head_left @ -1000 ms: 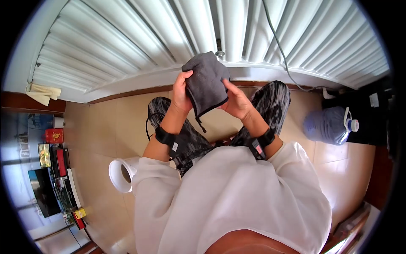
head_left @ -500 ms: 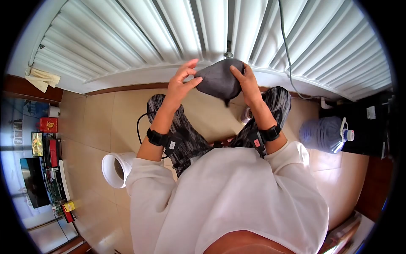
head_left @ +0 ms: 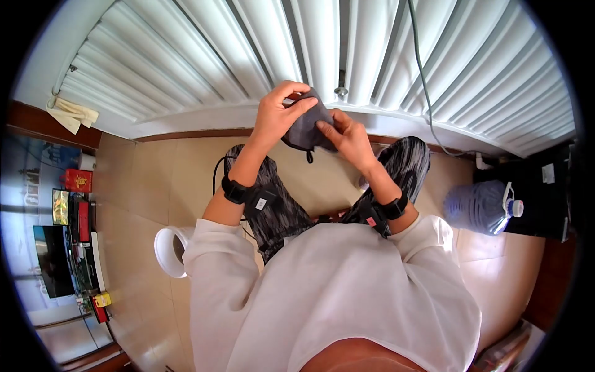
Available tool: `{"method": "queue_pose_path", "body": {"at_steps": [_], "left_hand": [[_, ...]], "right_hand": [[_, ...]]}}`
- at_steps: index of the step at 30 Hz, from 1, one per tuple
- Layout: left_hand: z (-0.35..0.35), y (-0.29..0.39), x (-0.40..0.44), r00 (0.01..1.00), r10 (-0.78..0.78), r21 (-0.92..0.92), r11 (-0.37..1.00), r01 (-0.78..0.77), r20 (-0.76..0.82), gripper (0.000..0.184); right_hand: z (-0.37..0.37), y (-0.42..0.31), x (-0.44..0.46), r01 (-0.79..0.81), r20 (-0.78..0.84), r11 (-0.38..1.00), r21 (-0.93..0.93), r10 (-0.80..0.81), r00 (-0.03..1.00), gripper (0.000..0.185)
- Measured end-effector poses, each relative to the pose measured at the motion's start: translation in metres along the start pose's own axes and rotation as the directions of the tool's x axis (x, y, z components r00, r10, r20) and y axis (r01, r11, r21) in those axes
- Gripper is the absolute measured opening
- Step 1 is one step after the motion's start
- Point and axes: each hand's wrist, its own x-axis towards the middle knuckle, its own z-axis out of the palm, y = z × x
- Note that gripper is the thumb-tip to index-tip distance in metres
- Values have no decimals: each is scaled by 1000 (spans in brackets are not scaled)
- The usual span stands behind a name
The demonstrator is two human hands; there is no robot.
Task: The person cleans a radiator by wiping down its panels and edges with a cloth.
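Between my hands, in front of the radiator, is a dark grey piece of cloth (head_left: 305, 130) with a small black loop hanging from its lower edge. It looks folded, and I cannot tell its exact kind. My left hand (head_left: 280, 115) pinches the upper left edge, thumb over the front and fingers bent behind. On the lower right side, my right hand (head_left: 350, 139) grips the cloth with its thumb on the front. Both wrists wear black bands, the left band (head_left: 234, 191) and the right band (head_left: 395, 208).
The white ribbed radiator (head_left: 316, 49) spans the far side, with a grey cable (head_left: 423, 80) down it. A white bucket (head_left: 170, 251) stands on the floor at left. A large water bottle (head_left: 477, 208) stands at right. A cream cloth (head_left: 73, 115) hangs at far left.
The cloth has gone from a wide, rounded spread to a narrower, folded shape. My right hand has moved left and down, closer to my left hand, which has closed onto the upper edge.
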Motion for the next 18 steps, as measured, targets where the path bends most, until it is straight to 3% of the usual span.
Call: {"method": "queue_pose_path", "body": {"at_steps": [1, 2, 4, 5, 6, 8, 9, 10, 12, 14, 15, 16, 17, 18], "left_hand": [[2, -2, 2, 998, -55, -10, 998, 55, -43, 24], [2, -6, 3, 998, -50, -7, 999, 49, -47, 24], [3, -12, 3, 915, 221, 457, 888, -46, -337, 27], [2, -13, 0, 895, 273, 464, 882, -85, -353, 28], [5, -13, -7, 930, 221, 426, 901, -79, -294, 28], [14, -18, -25, 986, 98, 378, 925, -41, -132, 31], [23, -27, -34, 980, -196, 322, 927, 192, -20, 42], [24, -9, -32, 916, -358, 89, 934, 347, 181, 49], [35, -58, -44, 946, -248, -160, 946, 283, 207, 55], [23, -32, -38, 791, -523, -535, 590, 605, 317, 54], [16, -33, -33, 806, -505, -527, 614, 587, 309, 54], [8, -38, -30, 806, -511, -617, 542, 571, 297, 53], [-1, -25, -23, 802, -522, -698, 457, 550, 290, 52], [-11, -10, -16, 882, -434, -741, 529, 415, 184, 50]], "right_hand": [[2, 3, 5, 25, -1, 976, 216, -26, 1000, 26], [0, 4, 7, 32, 1, 976, 215, -33, 999, 26], [-4, 2, 7, -160, 6, 879, 450, 177, 984, 24], [-6, 10, 8, -143, -36, 902, 407, 172, 984, 25], [-7, 17, 6, -126, -39, 905, 406, 155, 987, 25], [-8, 22, 5, -24, -145, 1000, -5, 23, 989, 30], [-7, 21, 2, 42, -115, 997, -59, -49, 992, 34], [-4, 19, -1, 117, -87, 987, -110, -127, 988, 38], [0, 15, -3, 90, 30, 996, 29, -91, 995, 45], [-4, -16, -14, -44, 215, 902, 430, -55, 975, 51], [-10, -21, -16, -72, 286, 884, 462, -71, 955, 52], [-17, -23, -18, -110, 358, 866, 488, -84, 930, 54], [-24, -24, -20, -18, 324, 897, 441, -140, 936, 46], [-33, -18, -19, -3, 320, 897, 443, -156, 935, 46]]}}
